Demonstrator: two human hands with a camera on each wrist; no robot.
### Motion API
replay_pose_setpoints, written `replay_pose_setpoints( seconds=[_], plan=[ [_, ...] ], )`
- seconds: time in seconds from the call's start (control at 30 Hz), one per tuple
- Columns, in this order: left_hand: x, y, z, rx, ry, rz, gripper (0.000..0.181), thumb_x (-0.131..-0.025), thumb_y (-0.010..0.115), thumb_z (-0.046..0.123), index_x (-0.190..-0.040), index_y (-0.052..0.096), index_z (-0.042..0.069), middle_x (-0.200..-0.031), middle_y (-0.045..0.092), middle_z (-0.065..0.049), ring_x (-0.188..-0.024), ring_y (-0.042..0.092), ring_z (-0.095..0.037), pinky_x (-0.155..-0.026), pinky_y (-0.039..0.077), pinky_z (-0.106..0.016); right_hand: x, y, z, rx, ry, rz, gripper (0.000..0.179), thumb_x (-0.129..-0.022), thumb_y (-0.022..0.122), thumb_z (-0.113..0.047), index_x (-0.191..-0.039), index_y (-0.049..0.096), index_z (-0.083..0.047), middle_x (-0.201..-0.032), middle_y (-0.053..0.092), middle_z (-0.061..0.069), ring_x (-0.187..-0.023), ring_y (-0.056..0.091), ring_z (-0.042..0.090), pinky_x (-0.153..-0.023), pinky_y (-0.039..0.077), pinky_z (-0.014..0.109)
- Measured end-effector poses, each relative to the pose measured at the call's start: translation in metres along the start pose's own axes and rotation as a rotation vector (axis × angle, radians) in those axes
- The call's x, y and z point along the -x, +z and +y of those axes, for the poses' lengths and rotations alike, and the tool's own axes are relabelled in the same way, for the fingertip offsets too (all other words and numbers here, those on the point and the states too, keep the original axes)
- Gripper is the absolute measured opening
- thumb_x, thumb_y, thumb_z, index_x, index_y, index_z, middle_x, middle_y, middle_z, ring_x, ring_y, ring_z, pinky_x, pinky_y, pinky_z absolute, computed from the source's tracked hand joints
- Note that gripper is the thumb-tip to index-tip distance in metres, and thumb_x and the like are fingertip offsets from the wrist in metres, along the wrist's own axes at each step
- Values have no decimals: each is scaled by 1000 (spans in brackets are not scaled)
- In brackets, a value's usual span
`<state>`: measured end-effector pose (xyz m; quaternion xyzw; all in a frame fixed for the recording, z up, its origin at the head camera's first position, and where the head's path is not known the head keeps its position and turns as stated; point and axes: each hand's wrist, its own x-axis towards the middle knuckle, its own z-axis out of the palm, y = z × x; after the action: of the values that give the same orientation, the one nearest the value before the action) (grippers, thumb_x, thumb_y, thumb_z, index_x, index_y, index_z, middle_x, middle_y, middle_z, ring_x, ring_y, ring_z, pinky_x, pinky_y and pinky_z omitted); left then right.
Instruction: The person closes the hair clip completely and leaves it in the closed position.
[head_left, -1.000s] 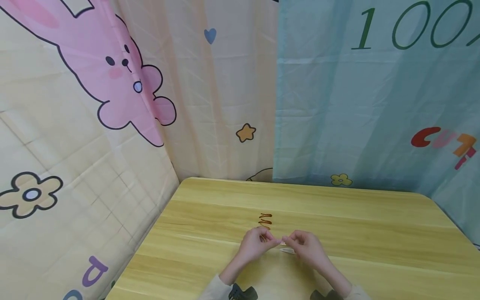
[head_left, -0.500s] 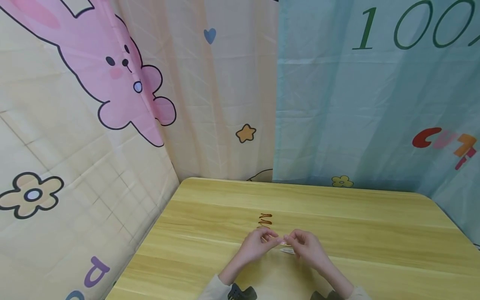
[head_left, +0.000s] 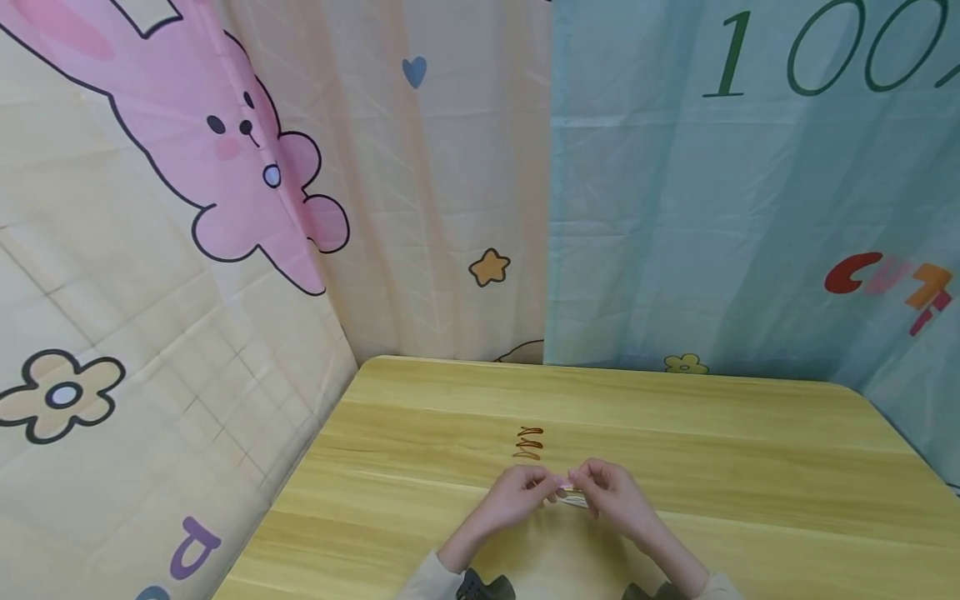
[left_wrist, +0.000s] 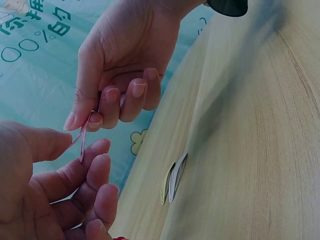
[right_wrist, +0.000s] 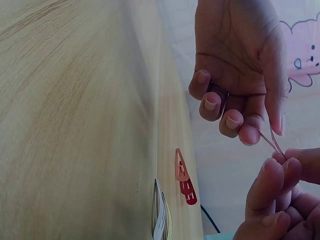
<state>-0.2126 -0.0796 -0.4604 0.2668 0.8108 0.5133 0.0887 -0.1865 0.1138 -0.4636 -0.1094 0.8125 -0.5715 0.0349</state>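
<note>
Between my two hands is a thin pink snap hair clip [left_wrist: 82,137], its narrow arms spread apart in both wrist views. My right hand [head_left: 615,496] pinches one end with thumb and forefinger. The thumb and forefinger of my left hand [head_left: 512,497] hold the other end, one at each arm. Below the hands on the table lie a white hair clip [left_wrist: 177,177] and a yellowish one [left_wrist: 166,185], side by side. Beyond my left hand, a short column of reddish-brown hair clips [head_left: 529,443] shows in the head view; the right wrist view shows them overlapping, salmon [right_wrist: 180,165] to red [right_wrist: 190,197].
The wood-grain table [head_left: 675,442] reaches back to printed curtains, a cream one [head_left: 450,167] on the left and a blue-green one [head_left: 675,208] on the right. Dark wrist devices [head_left: 485,585] sit by both sleeves. A black cable [right_wrist: 210,218] hangs past the table's edge.
My left hand has shifted slightly down and its fingers have curled in more, uncovering the nearest reddish-brown clip. More of the pink clip shows. The right hand stays nearly in place.
</note>
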Motion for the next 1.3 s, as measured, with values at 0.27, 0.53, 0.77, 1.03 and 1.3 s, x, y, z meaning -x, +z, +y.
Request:
replay_pose_setpoints(
  seconds=[0.27, 0.53, 0.77, 1.03, 1.3],
  plan=[
    [1, 1, 1, -1, 3, 18, 27, -96, 56, 26, -81, 70, 8, -74, 63, 6, -68, 58, -13, -60, 46, -23, 0, 1, 2, -16, 19, -20, 31, -97, 54, -28, -89, 58, 1, -55, 48, 4, -49, 47, 17, -48, 38, 25],
    [1, 3, -2, 46, 7, 20, 26, -96, 56, 22, -79, 67, 7, -80, 66, -7, -70, 60, -18, -62, 48, -24, 0, 3, 3, -28, 26, -42, 34, -98, 53, -29, -90, 57, 3, -57, 49, 3, -49, 46, 12, -44, 35, 22],
    [1, 3, -3, 85, -1, 3, 24, -97, 54, 19, -80, 63, 6, -82, 64, -11, -69, 57, -14, -65, 49, -29, -2, 3, 3, -72, 24, -60, 33, -98, 54, -28, -91, 57, 4, -58, 50, 1, -50, 48, 12, -46, 37, 21],
    [0, 3, -4, 161, -34, -13, 21, -98, 52, 16, -84, 63, 5, -86, 64, -9, -78, 58, -26, -70, 47, -36, -3, 3, 4, -152, 39, -70, 36, -98, 54, -28, -93, 54, 8, -59, 50, 3, -49, 44, 10, -44, 32, 17],
    [-3, 3, -6, 182, -43, -9, 20, -98, 52, 15, -86, 63, 3, -85, 63, -3, -79, 57, -26, -72, 47, -37, -5, 4, 5, -207, 44, -58, 37, -98, 53, -26, -95, 52, 11, -59, 50, 3, -46, 39, 7, -42, 29, 16]
  ],
)
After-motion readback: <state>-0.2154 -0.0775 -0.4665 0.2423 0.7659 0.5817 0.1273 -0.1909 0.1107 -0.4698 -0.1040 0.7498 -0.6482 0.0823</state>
